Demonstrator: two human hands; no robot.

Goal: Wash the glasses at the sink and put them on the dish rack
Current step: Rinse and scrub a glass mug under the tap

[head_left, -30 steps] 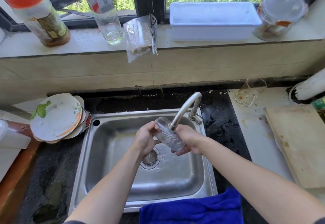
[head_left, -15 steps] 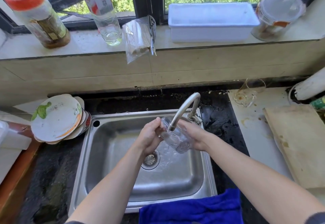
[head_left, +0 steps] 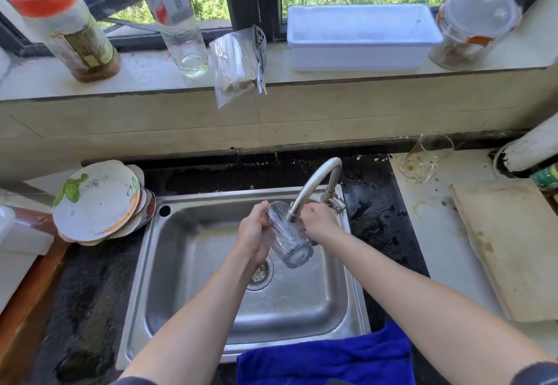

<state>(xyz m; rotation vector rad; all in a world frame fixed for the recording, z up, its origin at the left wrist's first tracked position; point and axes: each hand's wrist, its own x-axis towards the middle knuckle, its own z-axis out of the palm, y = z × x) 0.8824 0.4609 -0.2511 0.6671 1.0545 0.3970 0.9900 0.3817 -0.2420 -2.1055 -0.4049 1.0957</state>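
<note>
A clear ribbed glass (head_left: 290, 241) is held tilted under the spout of the curved steel faucet (head_left: 314, 185), its base pointing toward me, over the steel sink (head_left: 187, 264). My left hand (head_left: 255, 232) grips the glass from the left side. My right hand (head_left: 317, 221) holds it from the right, partly behind the spout. A second clear glass (head_left: 422, 159), stained inside, leans on the white counter at the back right.
Stacked plates (head_left: 96, 200) sit left of the sink. A blue cloth (head_left: 326, 357) hangs over the sink's front edge. A wooden cutting board (head_left: 513, 245) lies at right. Bottles, a bag of sticks, a white tub (head_left: 359, 37) and a jar stand on the windowsill.
Both hands turned the glass under the spout; its base now points down toward me, and the hands sit slightly higher and closer to the faucet.
</note>
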